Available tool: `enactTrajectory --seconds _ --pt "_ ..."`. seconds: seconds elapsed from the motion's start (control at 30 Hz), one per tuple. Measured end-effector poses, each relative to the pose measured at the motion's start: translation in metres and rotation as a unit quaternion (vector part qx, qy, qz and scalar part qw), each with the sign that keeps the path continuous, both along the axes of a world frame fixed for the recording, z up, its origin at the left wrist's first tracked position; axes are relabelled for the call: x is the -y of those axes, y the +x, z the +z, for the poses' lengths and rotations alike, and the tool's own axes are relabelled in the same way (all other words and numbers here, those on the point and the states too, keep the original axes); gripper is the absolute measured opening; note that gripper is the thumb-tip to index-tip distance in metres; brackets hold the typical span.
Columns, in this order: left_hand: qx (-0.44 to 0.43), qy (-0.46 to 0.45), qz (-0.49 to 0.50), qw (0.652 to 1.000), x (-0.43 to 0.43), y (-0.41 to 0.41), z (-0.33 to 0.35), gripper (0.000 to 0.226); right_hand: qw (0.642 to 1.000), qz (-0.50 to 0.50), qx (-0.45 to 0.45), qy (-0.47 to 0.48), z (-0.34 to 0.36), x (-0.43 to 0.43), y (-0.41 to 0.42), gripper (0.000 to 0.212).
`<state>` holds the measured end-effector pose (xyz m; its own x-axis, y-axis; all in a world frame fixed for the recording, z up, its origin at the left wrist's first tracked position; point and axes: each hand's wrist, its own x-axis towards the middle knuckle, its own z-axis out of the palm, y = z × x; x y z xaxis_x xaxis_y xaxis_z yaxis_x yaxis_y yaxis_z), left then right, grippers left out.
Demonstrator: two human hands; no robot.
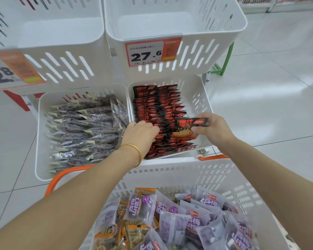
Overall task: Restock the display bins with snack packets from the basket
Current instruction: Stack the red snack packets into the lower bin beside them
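Now the right hand (213, 129) is pinching a red-black packet (189, 127), likely light, soft and slippery, by its edges above the lower right bin (197, 98), while the left hand (141, 132) is burrowing curled fingers into the stacked rows (157, 105), its grip impossible to tell.

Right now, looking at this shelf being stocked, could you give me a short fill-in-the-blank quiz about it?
1. The right hand pinches a red-and-black snack packet over the display bin on the lower ____.
2. The left hand wears a ____ bangle at the wrist.
3. The price tag on the upper bin reads ____.
4. The basket holds orange and ____ packets.

Missing words: right; gold; 27.6; purple.
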<state>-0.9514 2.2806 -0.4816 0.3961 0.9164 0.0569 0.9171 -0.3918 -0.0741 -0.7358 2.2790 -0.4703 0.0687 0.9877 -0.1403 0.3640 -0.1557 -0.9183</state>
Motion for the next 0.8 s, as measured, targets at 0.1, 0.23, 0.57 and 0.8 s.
enactTrajectory --seconds 0.1,0.23,0.57,0.8 --pt "-0.025 -0.021 0.028 0.999 -0.005 0.003 -0.006 0.014 0.991 0.052 0.124 0.009 -0.014 -0.005 -0.004 0.018" --pt "-0.026 -0.008 0.034 0.999 -0.007 0.007 -0.008 0.020 0.935 0.083 0.330 0.104 -0.013 -0.003 -0.003 0.022" --pt "-0.040 -0.064 -0.010 0.997 -0.018 0.012 -0.024 0.068 0.864 0.178 0.423 0.210 -0.016 -0.012 -0.003 0.013" --pt "-0.038 -0.079 -0.016 0.996 -0.022 0.009 -0.028 0.068 0.769 0.280 0.549 0.169 -0.026 -0.027 -0.008 0.017"
